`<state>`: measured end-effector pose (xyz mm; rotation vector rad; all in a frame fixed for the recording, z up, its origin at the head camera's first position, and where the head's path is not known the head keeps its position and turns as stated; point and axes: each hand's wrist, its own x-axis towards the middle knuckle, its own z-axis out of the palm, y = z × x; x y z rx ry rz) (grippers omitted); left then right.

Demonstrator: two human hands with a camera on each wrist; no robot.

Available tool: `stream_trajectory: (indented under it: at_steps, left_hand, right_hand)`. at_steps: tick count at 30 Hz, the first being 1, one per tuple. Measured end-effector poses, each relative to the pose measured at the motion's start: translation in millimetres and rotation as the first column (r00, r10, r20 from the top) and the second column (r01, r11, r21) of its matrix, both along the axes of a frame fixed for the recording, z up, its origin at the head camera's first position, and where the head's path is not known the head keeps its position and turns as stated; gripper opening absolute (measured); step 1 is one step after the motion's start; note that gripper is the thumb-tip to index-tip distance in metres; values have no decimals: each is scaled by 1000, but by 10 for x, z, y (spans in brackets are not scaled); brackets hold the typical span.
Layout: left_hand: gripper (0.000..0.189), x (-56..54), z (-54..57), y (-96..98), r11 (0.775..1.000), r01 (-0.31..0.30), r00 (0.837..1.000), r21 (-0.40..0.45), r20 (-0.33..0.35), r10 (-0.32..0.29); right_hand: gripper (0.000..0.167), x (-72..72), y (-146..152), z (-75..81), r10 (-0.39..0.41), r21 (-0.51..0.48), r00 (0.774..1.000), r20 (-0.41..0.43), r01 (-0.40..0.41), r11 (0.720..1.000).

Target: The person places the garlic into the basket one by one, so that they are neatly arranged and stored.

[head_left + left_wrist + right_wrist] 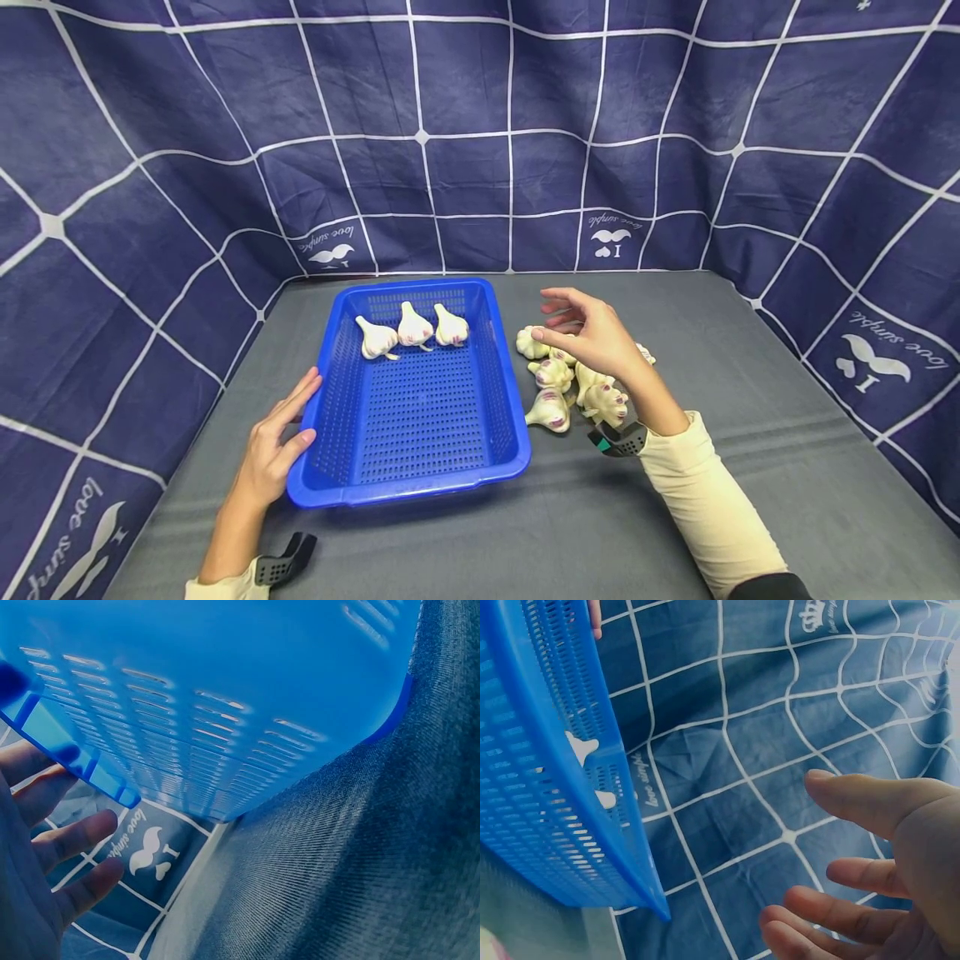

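Three garlic bulbs [413, 326] lie in a row at the far end of a blue plastic basket [450, 479] with slotted walls. At the basket's left rim rests my left hand [273, 450], fingers extended along the outside and thumb by the edge. The left wrist view shows those fingers [86, 840] against the rim, not curled round it. My right hand [592, 333] hovers above a pile of garlic bulbs [551, 408] right of the basket, with nothing in it. In the right wrist view its fingers [840, 911] are loosely bent and apart from the thumb. This hand partly hides the pile.
A grey cloth [750, 400] covers the table. Behind and at both sides hangs a dark blue curtain [465, 175] with white grid lines. Each wrist wears a black camera band [626, 439]. The basket's raised rim stands between the two hands.
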<state>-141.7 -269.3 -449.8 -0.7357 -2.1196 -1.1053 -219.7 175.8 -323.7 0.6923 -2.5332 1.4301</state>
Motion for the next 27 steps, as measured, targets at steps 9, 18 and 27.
stream_trajectory:
  at_steps: [9, 18, 27]
  left_hand:
    - [60, 0, 3, 7, 1000, 3, 1000, 4, 0, -3]
    - [60, 11, -10, 1, 1000, -7, 1000, 8, 2, 7]
    - [61, 30, 13, 1, 1000, 2, 1000, 4, 12, -2]
  right_hand:
    - [57, 116, 196, -130, 69, 20, 997, -26, -68, 997]
    - [58, 167, 291, -294, 203, 63, 979, -16, -202, 977]
    - [54, 165, 304, -435, 283, 122, 959, -5, -281, 952]
